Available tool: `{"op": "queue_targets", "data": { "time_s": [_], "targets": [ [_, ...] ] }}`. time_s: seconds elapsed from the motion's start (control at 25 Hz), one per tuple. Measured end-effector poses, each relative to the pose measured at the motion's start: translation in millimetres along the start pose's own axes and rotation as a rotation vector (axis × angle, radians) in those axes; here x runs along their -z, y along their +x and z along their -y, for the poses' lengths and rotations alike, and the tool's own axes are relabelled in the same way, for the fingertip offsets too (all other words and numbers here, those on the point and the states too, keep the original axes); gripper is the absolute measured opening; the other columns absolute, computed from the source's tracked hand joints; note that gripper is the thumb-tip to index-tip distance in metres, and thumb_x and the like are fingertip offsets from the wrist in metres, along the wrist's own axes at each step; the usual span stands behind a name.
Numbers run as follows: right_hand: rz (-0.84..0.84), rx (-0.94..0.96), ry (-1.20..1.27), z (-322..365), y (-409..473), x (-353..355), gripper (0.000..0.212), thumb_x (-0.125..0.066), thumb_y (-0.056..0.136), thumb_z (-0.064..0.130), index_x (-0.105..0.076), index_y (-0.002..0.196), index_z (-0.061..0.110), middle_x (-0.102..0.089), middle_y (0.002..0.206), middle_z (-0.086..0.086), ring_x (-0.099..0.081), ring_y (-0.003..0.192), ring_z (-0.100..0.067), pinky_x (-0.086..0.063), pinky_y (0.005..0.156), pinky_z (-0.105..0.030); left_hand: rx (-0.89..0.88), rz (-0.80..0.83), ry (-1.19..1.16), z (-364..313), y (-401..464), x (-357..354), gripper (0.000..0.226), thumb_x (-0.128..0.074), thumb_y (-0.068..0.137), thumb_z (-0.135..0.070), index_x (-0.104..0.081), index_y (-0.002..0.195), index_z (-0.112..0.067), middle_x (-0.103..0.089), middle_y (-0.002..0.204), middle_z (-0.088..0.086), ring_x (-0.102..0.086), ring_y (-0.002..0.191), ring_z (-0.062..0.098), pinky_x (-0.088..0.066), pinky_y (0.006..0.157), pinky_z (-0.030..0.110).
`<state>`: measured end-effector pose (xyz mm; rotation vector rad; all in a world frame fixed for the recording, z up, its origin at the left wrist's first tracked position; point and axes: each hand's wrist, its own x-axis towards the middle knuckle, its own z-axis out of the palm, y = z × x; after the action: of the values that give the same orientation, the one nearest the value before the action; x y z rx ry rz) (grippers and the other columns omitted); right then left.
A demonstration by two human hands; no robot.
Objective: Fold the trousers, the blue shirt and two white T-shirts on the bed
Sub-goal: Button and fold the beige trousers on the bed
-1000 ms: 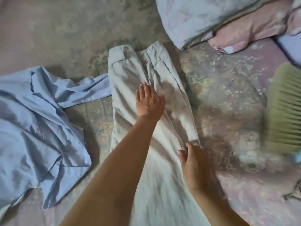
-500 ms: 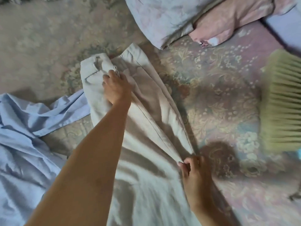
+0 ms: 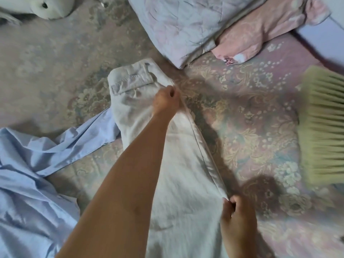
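Note:
Pale whitish trousers (image 3: 186,164) lie lengthwise down the middle of the flowered bed (image 3: 251,112), their far end turned back so the stitched inside shows. My left hand (image 3: 165,101) grips the right edge of the trousers near that far end. My right hand (image 3: 236,216) pinches the same edge closer to me. A crumpled blue shirt (image 3: 31,183) lies at the left, one sleeve tucked under the trousers. No white T-shirts are in view.
A quilted pillow (image 3: 186,25) and a pink cloth (image 3: 260,32) lie at the far side. A green brush head (image 3: 323,123) rests at the right edge. A white plush toy (image 3: 48,6) sits at the top left.
My left hand has moved from the waistband's left part to the right edge and gripped it. The far end of the trousers has flipped over. My right hand keeps its pinch.

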<state>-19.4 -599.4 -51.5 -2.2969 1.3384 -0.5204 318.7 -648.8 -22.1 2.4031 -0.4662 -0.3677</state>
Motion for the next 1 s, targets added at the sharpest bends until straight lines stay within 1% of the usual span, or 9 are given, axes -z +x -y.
{"op": "queue_targets", "data": {
  "time_s": [0.08,0.16,0.24,0.32,0.44,0.6,0.8,0.92,1.0],
  "targets": [
    [0.005,-0.003,-0.003,5.9,4.8,4.1,0.01,-0.045,0.082,0.027,-0.046,0.083,0.017,-0.058,0.067,-0.018,-0.06,0.061,-0.037,-0.044,0.055,-0.033,-0.098,0.067,-0.068,-0.8,-7.5,2.6,0.022,-0.044,0.093,-0.024,-0.055,0.08,-0.01,-0.055,0.086,0.01,-0.052,0.081,0.024,-0.047,0.081,0.046],
    [0.02,0.099,-0.136,13.9,5.4,6.1,0.024,-0.045,0.082,0.02,-0.056,0.102,0.014,-0.065,0.085,-0.023,-0.06,0.076,-0.038,-0.049,0.07,-0.039,-0.238,-0.115,0.051,5.2,-25.7,4.9,0.038,-0.035,0.094,-0.032,-0.06,0.11,-0.008,-0.057,0.118,0.013,-0.052,0.111,0.028,-0.036,0.104,0.047],
    [0.062,0.415,-0.312,19.0,1.0,4.8,0.043,-0.048,0.082,0.015,-0.061,0.122,0.004,-0.061,0.119,-0.024,-0.053,0.104,-0.035,-0.037,0.096,-0.043,-0.254,-0.176,0.411,15.3,-50.5,8.1,0.055,-0.025,0.095,-0.045,-0.034,0.144,-0.022,-0.026,0.154,0.009,-0.02,0.142,0.031,0.001,0.116,0.052],
    [0.219,0.632,-0.353,8.5,3.2,-3.0,0.046,-0.044,0.091,0.023,-0.053,0.132,0.003,-0.044,0.142,-0.017,-0.042,0.128,-0.029,-0.034,0.104,-0.043,-0.229,0.139,0.727,39.6,-65.7,-0.3,0.061,-0.014,0.095,-0.056,-0.001,0.15,-0.033,0.012,0.158,0.002,0.014,0.144,0.032,0.018,0.108,0.06],
    [0.337,0.613,-0.464,-10.4,6.3,-11.4,0.056,-0.031,0.097,0.039,-0.042,0.14,0.004,-0.034,0.149,-0.011,-0.032,0.136,-0.024,-0.032,0.105,-0.046,-0.234,0.421,0.78,50.2,-69.2,-8.9,0.063,-0.008,0.094,-0.06,0.011,0.148,-0.033,0.022,0.156,0.0,0.023,0.141,0.03,0.014,0.108,0.064],
    [0.325,0.706,-0.463,-8.4,1.8,12.7,0.058,-0.036,0.095,0.037,-0.033,0.144,0.007,-0.033,0.151,-0.011,-0.03,0.139,-0.024,-0.026,0.109,-0.048,-0.306,0.343,0.543,44.9,-150.6,4.9,0.064,-0.008,0.094,-0.056,0.012,0.148,-0.029,0.019,0.156,0.001,0.018,0.144,0.02,0.012,0.113,0.055],
    [0.545,1.385,-0.399,-66.3,-86.1,77.7,0.058,-0.043,0.086,0.015,-0.033,0.143,0.007,-0.033,0.149,-0.011,-0.039,0.134,-0.026,-0.022,0.112,-0.044,-0.628,0.371,0.469,122.8,-421.8,24.9,0.077,-0.042,0.085,-0.057,-0.027,0.146,-0.013,-0.026,0.153,0.016,-0.024,0.142,0.03,-0.024,0.106,0.057],
    [0.533,1.48,-0.537,-104.9,-129.0,100.4,0.042,-0.038,0.094,0.019,-0.045,0.134,0.01,-0.05,0.137,-0.013,-0.05,0.126,-0.03,-0.023,0.11,-0.048,-0.803,0.536,0.611,169.3,-529.4,28.5,0.083,-0.051,0.073,-0.059,-0.038,0.14,-0.01,-0.037,0.146,0.01,-0.036,0.135,0.026,-0.026,0.105,0.053],
    [0.504,1.487,-0.584,-106.8,-130.9,107.0,0.042,-0.041,0.094,0.018,-0.042,0.135,0.01,-0.055,0.131,-0.016,-0.052,0.121,-0.034,-0.027,0.109,-0.048,-0.78,0.417,0.591,182.4,-543.4,35.1,0.063,-0.051,0.078,-0.045,-0.047,0.131,-0.011,-0.046,0.133,0.01,-0.049,0.122,0.026,-0.029,0.104,0.052]
  ]
}}
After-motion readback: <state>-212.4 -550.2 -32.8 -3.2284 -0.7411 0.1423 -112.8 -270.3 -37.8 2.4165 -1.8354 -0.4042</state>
